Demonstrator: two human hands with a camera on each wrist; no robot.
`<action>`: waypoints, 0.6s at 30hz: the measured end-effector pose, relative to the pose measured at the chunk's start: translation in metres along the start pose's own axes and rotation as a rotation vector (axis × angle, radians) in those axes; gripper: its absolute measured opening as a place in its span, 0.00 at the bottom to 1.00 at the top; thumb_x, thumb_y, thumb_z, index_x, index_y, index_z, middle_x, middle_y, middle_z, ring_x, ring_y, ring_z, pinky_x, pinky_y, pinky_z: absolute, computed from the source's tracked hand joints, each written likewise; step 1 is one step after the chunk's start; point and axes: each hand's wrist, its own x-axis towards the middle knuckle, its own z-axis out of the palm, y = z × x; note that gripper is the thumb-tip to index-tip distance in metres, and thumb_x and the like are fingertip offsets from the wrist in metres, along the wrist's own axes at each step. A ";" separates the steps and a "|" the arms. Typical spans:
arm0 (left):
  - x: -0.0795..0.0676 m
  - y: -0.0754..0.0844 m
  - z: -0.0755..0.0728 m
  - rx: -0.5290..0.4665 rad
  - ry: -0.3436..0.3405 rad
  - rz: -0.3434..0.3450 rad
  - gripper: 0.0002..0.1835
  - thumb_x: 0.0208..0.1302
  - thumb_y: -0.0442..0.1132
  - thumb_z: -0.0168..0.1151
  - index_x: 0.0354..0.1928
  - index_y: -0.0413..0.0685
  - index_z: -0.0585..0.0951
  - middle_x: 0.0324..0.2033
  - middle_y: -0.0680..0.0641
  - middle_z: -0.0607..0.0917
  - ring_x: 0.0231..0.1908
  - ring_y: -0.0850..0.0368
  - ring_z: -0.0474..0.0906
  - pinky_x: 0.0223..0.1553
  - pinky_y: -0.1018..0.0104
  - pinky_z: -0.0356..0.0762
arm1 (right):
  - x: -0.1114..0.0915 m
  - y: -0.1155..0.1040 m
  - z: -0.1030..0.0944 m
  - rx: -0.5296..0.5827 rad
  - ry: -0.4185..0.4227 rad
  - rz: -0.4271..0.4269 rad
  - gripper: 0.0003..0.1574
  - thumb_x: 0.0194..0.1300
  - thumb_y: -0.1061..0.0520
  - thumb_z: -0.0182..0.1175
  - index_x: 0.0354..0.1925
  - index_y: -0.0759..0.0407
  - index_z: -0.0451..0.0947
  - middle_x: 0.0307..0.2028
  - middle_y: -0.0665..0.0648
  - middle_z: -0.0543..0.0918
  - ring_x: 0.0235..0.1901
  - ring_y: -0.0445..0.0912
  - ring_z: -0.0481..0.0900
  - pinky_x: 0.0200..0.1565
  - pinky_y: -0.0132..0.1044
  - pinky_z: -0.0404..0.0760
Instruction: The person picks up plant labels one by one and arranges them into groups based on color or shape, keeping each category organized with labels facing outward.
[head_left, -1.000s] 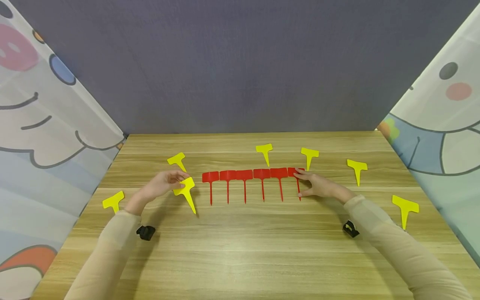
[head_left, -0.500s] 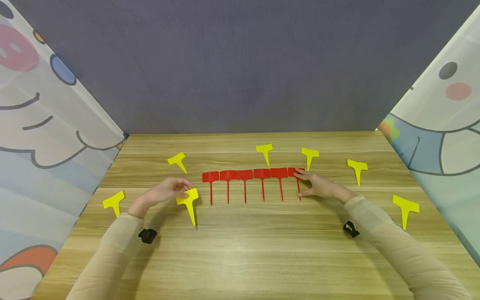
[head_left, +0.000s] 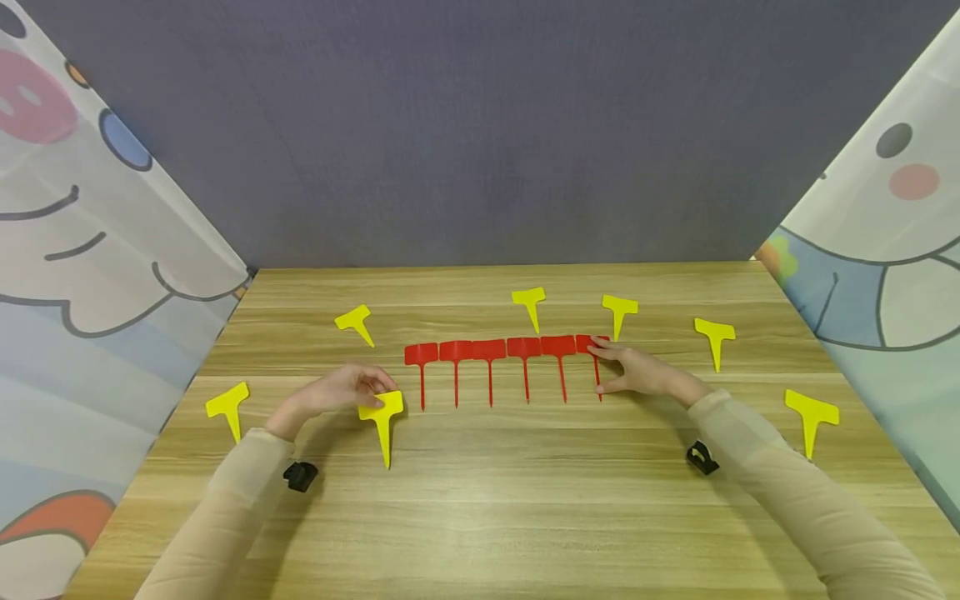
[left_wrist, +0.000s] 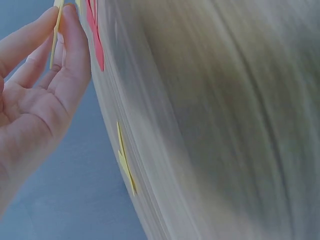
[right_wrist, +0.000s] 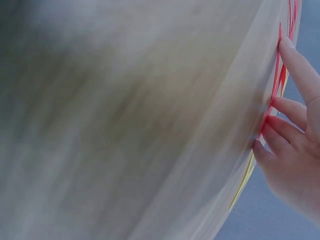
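Carried a little nearer the person and to the right than a second ago, the yellow tag (head_left: 386, 405) now hangs with its stem aimed almost straight toward the person, while the right hand (head_left: 636, 372) and the row of red tags (head_left: 489, 350) stay as they were. Pinched at its broad head between thumb and fingers of the left hand (head_left: 339, 392), it is just left of the row's left end and on the near side of the red heads; the left wrist view suggests it is raised off the table (head_left: 495, 517). Loosely spread, the right hand's fingers touch the head of the rightmost red tag (head_left: 584, 343), with the thumb near the lower end of its stem, gripping nothing firmly. Six other yellow tags (head_left: 715, 335) lie scattered around the row, beyond it and at both sides. My reading is that placing the held tag is the step in hand. Next, I judge, the move calls for squaring its head with the red row, lowering it flat, and releasing without nudging the neighbouring red piece.
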 end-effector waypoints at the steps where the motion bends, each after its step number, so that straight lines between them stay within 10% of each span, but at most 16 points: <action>1: 0.000 0.000 0.001 0.005 -0.004 -0.007 0.13 0.56 0.28 0.56 0.44 0.32 0.75 0.39 0.40 0.78 0.39 0.50 0.70 0.38 0.67 0.73 | 0.000 0.000 0.000 0.000 0.001 0.000 0.48 0.51 0.52 0.64 0.62 0.71 0.54 0.64 0.70 0.49 0.61 0.66 0.48 0.57 0.57 0.56; 18: 0.006 -0.001 0.010 0.034 -0.066 -0.047 0.12 0.52 0.27 0.57 0.41 0.34 0.76 0.32 0.44 0.77 0.33 0.54 0.69 0.31 0.70 0.72 | 0.001 0.003 0.001 -0.017 0.017 -0.027 0.48 0.50 0.51 0.65 0.61 0.73 0.55 0.64 0.71 0.51 0.60 0.68 0.49 0.57 0.58 0.56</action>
